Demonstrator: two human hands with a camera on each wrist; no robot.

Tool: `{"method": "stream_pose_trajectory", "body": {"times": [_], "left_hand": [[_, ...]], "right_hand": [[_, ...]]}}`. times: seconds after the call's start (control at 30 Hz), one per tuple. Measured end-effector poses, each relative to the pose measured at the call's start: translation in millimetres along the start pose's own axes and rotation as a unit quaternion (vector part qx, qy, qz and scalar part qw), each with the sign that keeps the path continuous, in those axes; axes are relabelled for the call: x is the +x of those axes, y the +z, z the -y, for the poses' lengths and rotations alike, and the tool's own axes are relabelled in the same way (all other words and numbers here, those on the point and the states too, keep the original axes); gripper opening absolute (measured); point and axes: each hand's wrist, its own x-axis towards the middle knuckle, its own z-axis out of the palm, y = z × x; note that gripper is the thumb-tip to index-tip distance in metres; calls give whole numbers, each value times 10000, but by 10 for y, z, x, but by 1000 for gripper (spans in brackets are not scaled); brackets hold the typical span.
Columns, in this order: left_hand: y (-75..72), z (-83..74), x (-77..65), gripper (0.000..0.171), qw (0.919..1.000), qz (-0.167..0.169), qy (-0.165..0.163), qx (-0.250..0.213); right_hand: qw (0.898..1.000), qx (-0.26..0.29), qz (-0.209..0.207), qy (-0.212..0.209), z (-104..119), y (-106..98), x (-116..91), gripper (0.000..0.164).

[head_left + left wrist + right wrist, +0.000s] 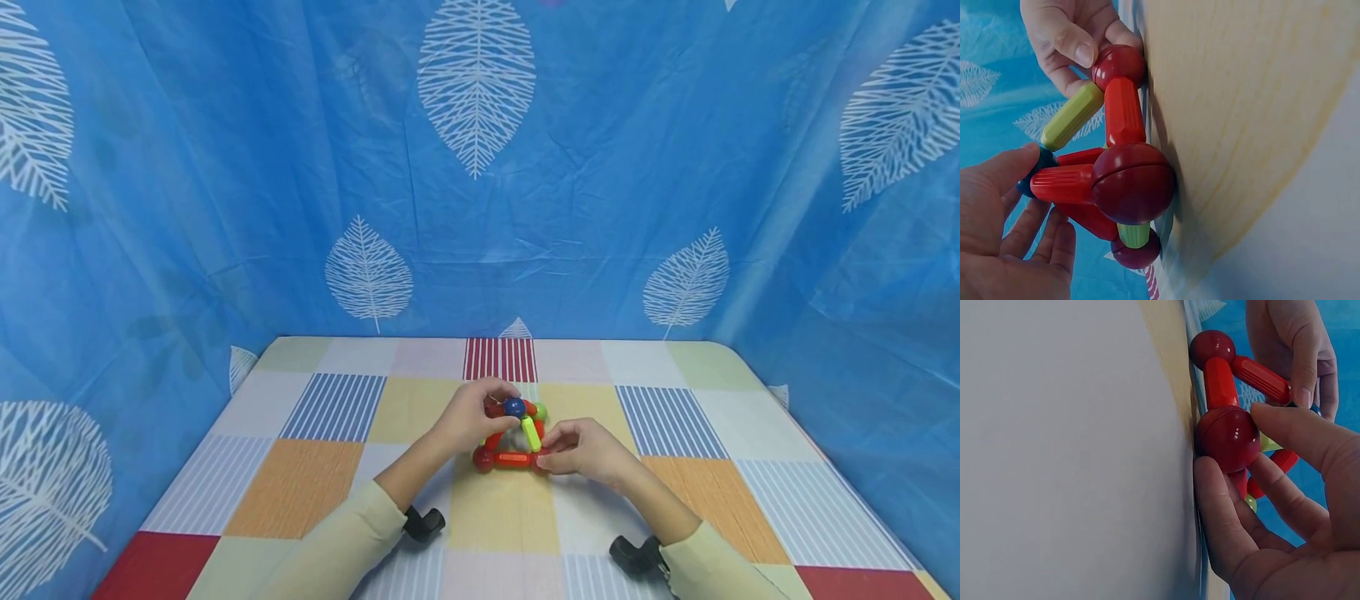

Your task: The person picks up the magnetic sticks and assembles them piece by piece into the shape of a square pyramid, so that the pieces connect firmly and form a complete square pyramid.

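Observation:
A pyramid-like frame of ridged rods and balls stands on the table, with a red rod (pixel 513 459) along its near side. At its peak sits a blue ball (pixel 514 407), which my left hand (pixel 474 414) pinches between thumb and fingers. A yellow-green rod (pixel 1072 117) slopes from that ball to the near right corner. There my right hand (pixel 587 452) grips a dark red ball (pixel 1229 439) between thumb and fingers. Another dark red ball (pixel 1133 183) forms the near left corner. On the far right shows a green ball (pixel 541 410).
A patchwork-patterned cloth (pixel 502 521) covers the table. Blue curtains (pixel 585 167) with white leaf prints hang behind it and along both sides. Black wrist mounts (pixel 424 525) show under the forearms, near the sleeves.

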Motion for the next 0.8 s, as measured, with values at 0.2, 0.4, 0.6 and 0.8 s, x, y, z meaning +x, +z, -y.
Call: {"method": "stream_pose_trajectory", "body": {"times": [0.2,0.4,0.6,0.8], "left_hand": [[-19,16,-25,41,9999,8,-58,123],[-86,52,-97,30,9951,119,-487,847],[-84,69,-144,18,9896,466,-491,1268],[-72,50,-155,16,9896,410,-572,1254]], "right_hand": [[9996,247,-143,69,1,24,24,30],[9993,181,-305,69,8,42,27,32],[9994,-88,-342,-55,38,42,19,25],[9991,-270,-328,-94,42,45,31,25]]}}
